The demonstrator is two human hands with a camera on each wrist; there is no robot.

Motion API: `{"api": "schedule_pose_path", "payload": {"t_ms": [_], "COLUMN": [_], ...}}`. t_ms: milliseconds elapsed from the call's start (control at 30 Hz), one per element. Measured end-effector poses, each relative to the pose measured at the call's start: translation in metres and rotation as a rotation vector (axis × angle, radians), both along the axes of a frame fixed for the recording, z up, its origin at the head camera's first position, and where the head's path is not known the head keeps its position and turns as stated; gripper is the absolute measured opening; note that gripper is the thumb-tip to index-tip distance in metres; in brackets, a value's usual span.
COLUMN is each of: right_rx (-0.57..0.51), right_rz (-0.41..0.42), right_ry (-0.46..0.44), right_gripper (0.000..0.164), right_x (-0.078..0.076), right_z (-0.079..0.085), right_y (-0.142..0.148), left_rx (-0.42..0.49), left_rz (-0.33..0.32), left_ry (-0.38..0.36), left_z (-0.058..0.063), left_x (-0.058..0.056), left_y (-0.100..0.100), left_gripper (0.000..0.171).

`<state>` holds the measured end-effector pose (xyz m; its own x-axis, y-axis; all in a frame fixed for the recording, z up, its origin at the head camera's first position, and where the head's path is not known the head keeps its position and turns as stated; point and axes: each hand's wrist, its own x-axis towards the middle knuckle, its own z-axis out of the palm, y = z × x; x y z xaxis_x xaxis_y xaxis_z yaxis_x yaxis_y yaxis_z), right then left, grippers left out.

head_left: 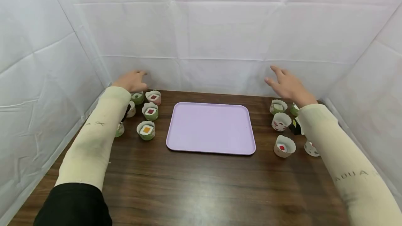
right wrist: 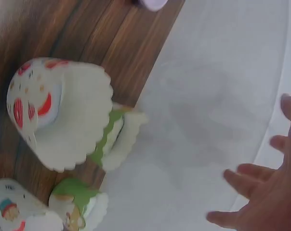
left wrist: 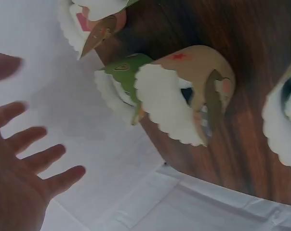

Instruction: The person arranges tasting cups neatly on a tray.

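Observation:
My left hand (head_left: 130, 81) is held above the far-left group of paper baking cups, fingers spread and touching nothing. Near it stand a pink cup (head_left: 153, 97), a green cup (head_left: 150, 111) and another green cup (head_left: 146, 130), each with a white piece bearing a coloured square inside. Over the far-right group hovers my right hand (head_left: 290, 85), its fingers spread, holding nothing. Below it are a green-edged cup (head_left: 278, 106), a red-patterned cup (head_left: 281, 121) and a pale cup (head_left: 284, 146) with a red-marked piece. My sleeves partly hide the outer cups on both sides.
A flat lilac tray (head_left: 211, 128) lies between the two cup groups on the dark wooden table (head_left: 201, 184). White cloth (head_left: 220, 34) hangs behind the table and along both sides. Black items show among the cups, such as a black piece (head_left: 295, 127) at right.

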<state>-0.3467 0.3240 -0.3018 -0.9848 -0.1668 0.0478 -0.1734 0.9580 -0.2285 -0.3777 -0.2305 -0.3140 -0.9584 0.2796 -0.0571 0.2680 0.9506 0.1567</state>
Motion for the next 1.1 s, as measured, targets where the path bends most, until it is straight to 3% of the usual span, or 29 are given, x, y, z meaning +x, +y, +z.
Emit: {"api": "schedule_pose_path", "payload": {"t_ms": [133,300,467,600,767,1000,1100], "right_rx": [0.046,0.128,0.129,0.097,0.037,-0.002,-0.004], "right_rz": [0.041,0.139,0.199,0.183,0.144,0.035,0.012], "right_ry": [-0.013,-0.014,-0.038,-0.084,-0.127,-0.158,-0.173], "right_gripper": [0.08,0.064,0.056,0.054,0.054,0.059,0.055], "right_x": [0.016,0.041,0.066,0.087,0.105,0.12,0.123], "right_z": [0.002,0.002,-0.006,-0.014,-0.028,-0.054,-0.063], "right_y": [-0.014,-0.04,-0.065,-0.077,-0.087,-0.099,-0.101], "left_rx": [0.011,0.054,0.108,0.142,0.108,0.136,0.17], "left_rz": [0.023,0.073,0.13,0.163,0.176,0.205,0.227], "left_ry": [-0.086,-0.171,-0.274,-0.306,-0.276,-0.269,-0.273], "left_z": [-0.004,-0.017,-0.031,-0.037,-0.041,-0.052,-0.055], "left_x": [0.004,0.009,0.019,0.025,0.026,0.018,0.018], "left_y": [-0.009,-0.026,-0.043,-0.049,-0.052,-0.056,-0.055], "left_gripper": [0.073,0.074,0.082,0.09,0.088,0.086,0.086]}}
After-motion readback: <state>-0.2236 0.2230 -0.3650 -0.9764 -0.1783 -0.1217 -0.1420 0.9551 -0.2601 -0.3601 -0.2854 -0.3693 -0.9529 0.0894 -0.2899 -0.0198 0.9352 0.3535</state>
